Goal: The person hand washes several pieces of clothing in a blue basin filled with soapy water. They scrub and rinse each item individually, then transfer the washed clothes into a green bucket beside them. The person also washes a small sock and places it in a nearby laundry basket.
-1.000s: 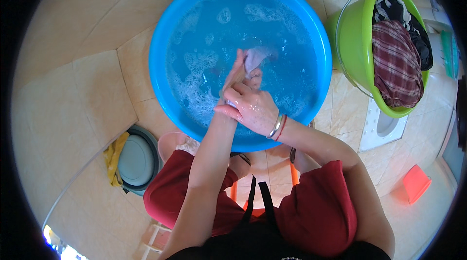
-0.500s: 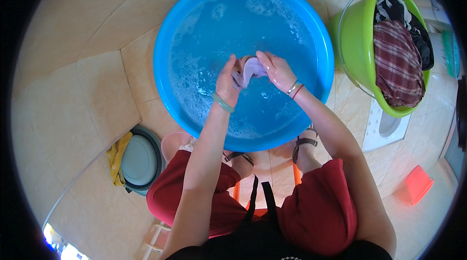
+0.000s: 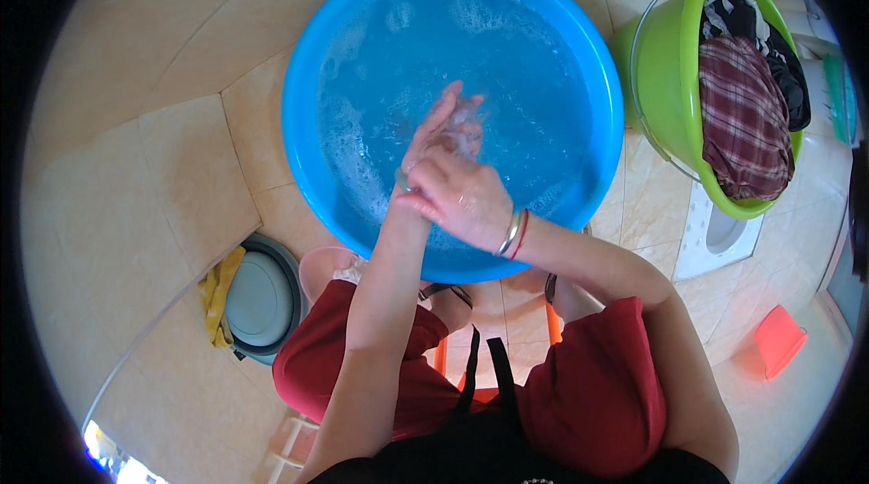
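We see both hands working together over a large blue basin [image 3: 308, 149] of soapy water that sits on the tiled floor [image 3: 136, 167]. The left hand [image 3: 439, 126] reaches forward with its fingers stretched out and pressed against a small pale piece of cloth [image 3: 466, 122], which lies at the water's surface near the middle of the basin. The right hand [image 3: 457, 199] is curled over the left wrist and the near end of the cloth; we cannot tell how tightly either hand grips it, because the fingers overlap and the motion blurs them. The right wrist carries a silver bangle [image 3: 510, 235] and a red thread beside it. Foam [image 3: 348, 149] gathers along the left inner wall of the basin and at its far side.

To the right, well apart from the basin's water but just beside its rim, stands a green bucket [image 3: 665, 76] with a wire handle, filled with a plaid garment [image 3: 742, 117] and dark clothes. A grey lidded container [image 3: 258, 298] with a yellow rag [image 3: 217, 289] rests on the floor at lower left, and an orange plastic item [image 3: 778, 339] lies at lower right.
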`<control>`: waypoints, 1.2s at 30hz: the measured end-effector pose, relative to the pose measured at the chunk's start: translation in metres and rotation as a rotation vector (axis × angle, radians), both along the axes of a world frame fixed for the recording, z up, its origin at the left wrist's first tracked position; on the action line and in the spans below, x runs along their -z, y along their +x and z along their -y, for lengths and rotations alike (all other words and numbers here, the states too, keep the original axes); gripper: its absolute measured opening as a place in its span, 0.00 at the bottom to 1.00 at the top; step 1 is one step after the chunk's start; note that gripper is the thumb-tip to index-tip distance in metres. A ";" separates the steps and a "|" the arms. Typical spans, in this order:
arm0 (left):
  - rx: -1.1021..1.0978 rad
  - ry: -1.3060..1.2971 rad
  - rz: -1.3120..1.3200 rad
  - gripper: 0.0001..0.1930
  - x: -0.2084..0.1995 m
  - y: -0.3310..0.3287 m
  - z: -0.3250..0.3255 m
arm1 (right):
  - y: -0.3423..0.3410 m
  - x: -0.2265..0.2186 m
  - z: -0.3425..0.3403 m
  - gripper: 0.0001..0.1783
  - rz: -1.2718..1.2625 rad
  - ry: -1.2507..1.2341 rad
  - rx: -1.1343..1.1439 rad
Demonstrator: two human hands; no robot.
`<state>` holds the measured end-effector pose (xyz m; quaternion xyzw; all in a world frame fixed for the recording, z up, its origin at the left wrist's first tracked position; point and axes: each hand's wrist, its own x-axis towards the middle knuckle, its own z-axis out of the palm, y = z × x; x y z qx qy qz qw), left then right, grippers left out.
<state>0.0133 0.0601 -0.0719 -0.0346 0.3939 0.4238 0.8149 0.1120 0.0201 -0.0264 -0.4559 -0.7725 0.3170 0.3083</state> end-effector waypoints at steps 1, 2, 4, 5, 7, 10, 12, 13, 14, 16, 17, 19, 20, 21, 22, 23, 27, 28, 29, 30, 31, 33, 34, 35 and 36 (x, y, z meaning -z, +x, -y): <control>-0.024 -0.032 0.202 0.18 0.007 -0.002 0.000 | -0.004 -0.004 0.000 0.16 0.010 0.039 0.000; -0.005 0.018 0.337 0.19 0.018 -0.007 0.001 | -0.009 -0.008 0.000 0.16 0.014 0.080 -0.009; 0.040 0.113 0.614 0.20 0.043 -0.015 0.005 | -0.014 -0.011 -0.003 0.15 0.028 0.182 0.003; -0.002 0.159 0.565 0.19 0.045 -0.015 0.007 | -0.015 -0.011 -0.008 0.14 0.033 0.244 0.018; -0.112 0.200 0.390 0.17 0.037 -0.006 0.013 | -0.014 -0.007 -0.018 0.13 0.029 0.291 0.050; -0.279 0.110 -0.077 0.13 -0.015 0.021 0.013 | -0.007 0.005 -0.030 0.11 0.031 0.240 0.129; -0.300 0.076 -0.247 0.13 0.003 0.015 0.022 | -0.008 0.013 -0.037 0.11 0.043 0.192 0.194; -0.288 0.072 -0.287 0.15 0.024 0.007 0.030 | -0.005 0.026 -0.045 0.11 0.051 0.119 0.187; -0.233 0.007 -0.344 0.15 0.026 0.007 0.030 | 0.007 0.048 -0.053 0.10 0.068 0.041 0.193; -0.125 -0.115 -0.461 0.15 0.025 0.007 0.028 | 0.022 0.078 -0.055 0.09 0.113 -0.129 0.269; -0.153 -0.102 -0.506 0.16 0.022 0.008 0.026 | 0.026 0.090 -0.054 0.09 0.141 -0.223 0.336; -0.211 -0.083 -0.595 0.17 0.015 0.008 0.022 | 0.041 0.099 -0.049 0.10 0.101 -0.335 0.416; -0.239 -0.071 -0.643 0.18 0.012 0.006 0.020 | 0.051 0.100 -0.047 0.11 0.027 -0.348 0.433; -0.190 -0.010 -0.659 0.19 0.017 -0.001 0.022 | 0.058 0.101 -0.045 0.13 -0.047 -0.362 0.450; -0.140 0.050 -0.674 0.19 0.028 -0.011 0.026 | 0.061 0.103 -0.041 0.14 0.051 -0.256 0.348; -0.091 0.111 -0.685 0.20 0.038 -0.018 0.029 | 0.064 0.106 -0.037 0.16 0.150 -0.148 0.246; -0.003 -0.008 -0.749 0.20 0.044 -0.014 0.028 | 0.051 0.123 -0.033 0.14 0.238 -0.429 0.278; -0.027 -0.103 -0.683 0.19 0.036 -0.003 0.023 | 0.048 0.135 -0.031 0.13 0.206 -0.512 0.362; -0.058 -0.202 -0.624 0.19 0.031 -0.001 0.022 | 0.042 0.117 -0.034 0.11 0.141 -0.639 0.342; -0.062 -0.162 -0.398 0.20 0.032 -0.003 0.020 | 0.036 0.106 -0.031 0.11 0.023 -0.415 0.271; -0.063 -0.120 -0.172 0.20 0.033 -0.006 0.018 | 0.030 0.094 -0.026 0.11 -0.094 -0.190 0.200; -0.053 -0.046 0.130 0.20 0.022 -0.004 0.016 | 0.018 0.052 -0.010 0.08 -0.119 -0.119 0.073; -0.030 -0.042 0.107 0.20 0.017 -0.006 0.016 | 0.010 0.035 -0.001 0.09 -0.068 -0.081 0.021; 0.003 -0.038 0.092 0.20 0.016 -0.005 0.015 | 0.007 0.025 0.003 0.11 -0.066 0.068 -0.043; 0.032 -0.033 0.068 0.19 0.005 -0.003 0.011 | 0.000 0.012 0.010 0.13 -0.030 0.042 -0.065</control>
